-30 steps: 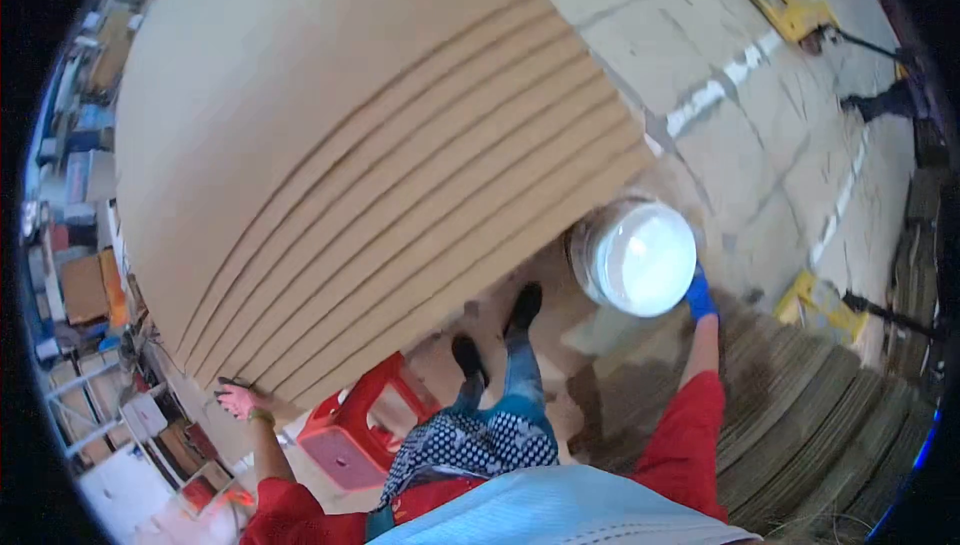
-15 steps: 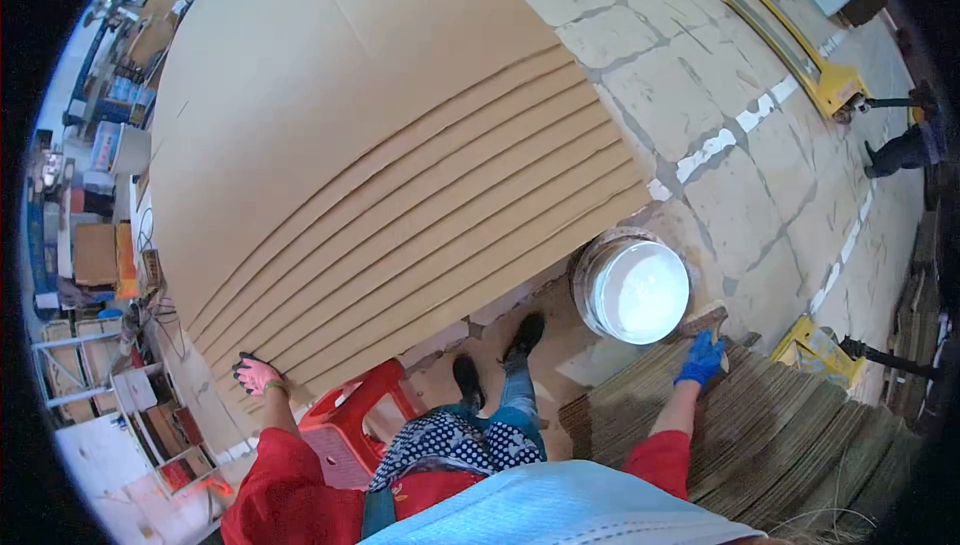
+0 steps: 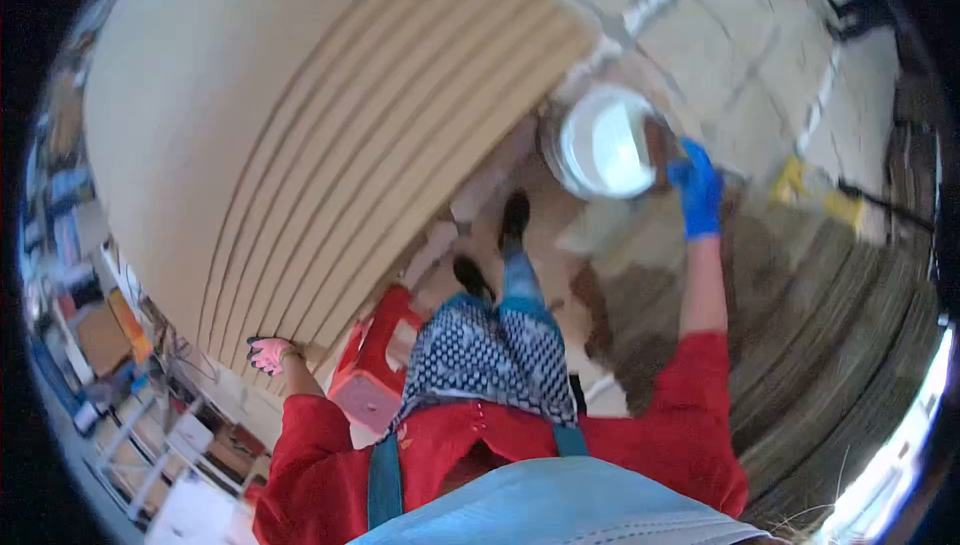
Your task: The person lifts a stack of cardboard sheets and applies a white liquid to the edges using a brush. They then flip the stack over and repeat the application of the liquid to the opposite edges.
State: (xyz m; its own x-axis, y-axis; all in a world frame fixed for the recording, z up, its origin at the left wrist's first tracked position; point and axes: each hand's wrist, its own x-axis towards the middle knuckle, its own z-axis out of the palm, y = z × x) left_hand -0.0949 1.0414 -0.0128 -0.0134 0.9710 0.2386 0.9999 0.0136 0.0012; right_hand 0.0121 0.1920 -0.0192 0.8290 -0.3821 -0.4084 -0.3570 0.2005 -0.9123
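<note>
Plain tan across the cardboard sheets [image 3: 330, 125], striped with darker lines along their stepped edges. Bright white on the bucket [image 3: 568, 145]; brown on the blurred brush [image 3: 658, 150]. Pink with black on the gloved left grip [image 3: 268, 355], solid blue on the gloved right grip [image 3: 700, 193]. Red on the sleeves [image 3: 692, 385] and the stool [image 3: 367, 393], teal on the straps [image 3: 384, 485], white dots over dark on the apron [image 3: 470, 355], pale blue on the mask [image 3: 540, 505]. Streaky grey-brown on the stack [image 3: 800, 320], beige broken by grey and white lines on the floor [image 3: 720, 95]
</note>
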